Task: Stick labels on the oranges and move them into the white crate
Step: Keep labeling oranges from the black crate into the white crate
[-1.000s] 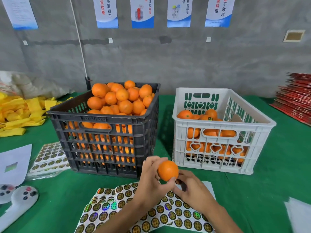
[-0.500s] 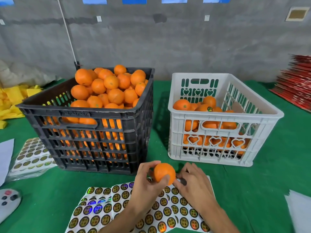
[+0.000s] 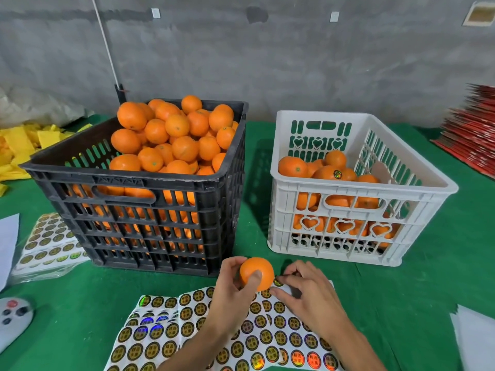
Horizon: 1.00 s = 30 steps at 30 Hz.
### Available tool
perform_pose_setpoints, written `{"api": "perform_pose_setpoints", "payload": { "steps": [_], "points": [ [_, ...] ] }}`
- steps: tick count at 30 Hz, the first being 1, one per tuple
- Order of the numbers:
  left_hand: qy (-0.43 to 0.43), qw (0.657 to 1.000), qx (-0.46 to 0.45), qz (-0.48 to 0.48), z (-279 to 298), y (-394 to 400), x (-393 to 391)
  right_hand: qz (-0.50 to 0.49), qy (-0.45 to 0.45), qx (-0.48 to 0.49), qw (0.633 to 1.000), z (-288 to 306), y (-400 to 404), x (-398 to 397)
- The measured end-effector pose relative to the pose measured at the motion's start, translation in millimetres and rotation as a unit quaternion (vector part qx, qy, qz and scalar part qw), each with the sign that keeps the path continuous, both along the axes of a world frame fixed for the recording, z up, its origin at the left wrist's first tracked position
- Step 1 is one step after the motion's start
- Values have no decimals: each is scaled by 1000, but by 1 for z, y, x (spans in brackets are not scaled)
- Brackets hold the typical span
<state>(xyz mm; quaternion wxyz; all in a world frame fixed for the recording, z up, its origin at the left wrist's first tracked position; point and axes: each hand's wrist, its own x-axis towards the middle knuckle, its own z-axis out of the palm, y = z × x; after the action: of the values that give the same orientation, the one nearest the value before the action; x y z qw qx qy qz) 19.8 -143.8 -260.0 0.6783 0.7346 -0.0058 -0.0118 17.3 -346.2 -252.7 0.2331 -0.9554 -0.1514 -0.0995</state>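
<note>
Green cloth table (image 3: 417, 298) against a bare grey wall (image 3: 294, 62). Left hand (image 3: 233, 293) grips one orange (image 3: 256, 273), smooth, unlabelled on its visible side. Right hand (image 3: 308, 293) beside it pinches a round label (image 3: 277, 283) at the fruit's edge. Sticker sheets (image 3: 166, 338) under both hands. Black crate (image 3: 150, 199) beyond the left hand, white crate (image 3: 356, 188) beyond the right.

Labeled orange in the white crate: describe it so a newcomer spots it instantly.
Find the white crate, right of the black crate. On top of its pile, near the front middle, sits the labeled orange. It alone shows a round dark-and-gold sticker facing up; its neighbours show bare peel.
</note>
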Motion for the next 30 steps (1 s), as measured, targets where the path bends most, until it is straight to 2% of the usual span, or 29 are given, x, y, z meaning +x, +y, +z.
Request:
{"api": "perform_pose_setpoints", "payload": {
  "steps": [6,15,21,30],
  "points": [
    [23,998,-62,-11,-9,1,4,23,-51,-28,998,-2,-2,1],
    [5,998,-53,-22,-12,1,5,22,-53,4,998,3,1,1],
    [-12,999,-34,-33,-12,2,5,-5,-5,48,999,5,4,2],
    [-49,996,38,-61,-1,1,-5,-60,82,201,974,2,7,8]
  ]
}}
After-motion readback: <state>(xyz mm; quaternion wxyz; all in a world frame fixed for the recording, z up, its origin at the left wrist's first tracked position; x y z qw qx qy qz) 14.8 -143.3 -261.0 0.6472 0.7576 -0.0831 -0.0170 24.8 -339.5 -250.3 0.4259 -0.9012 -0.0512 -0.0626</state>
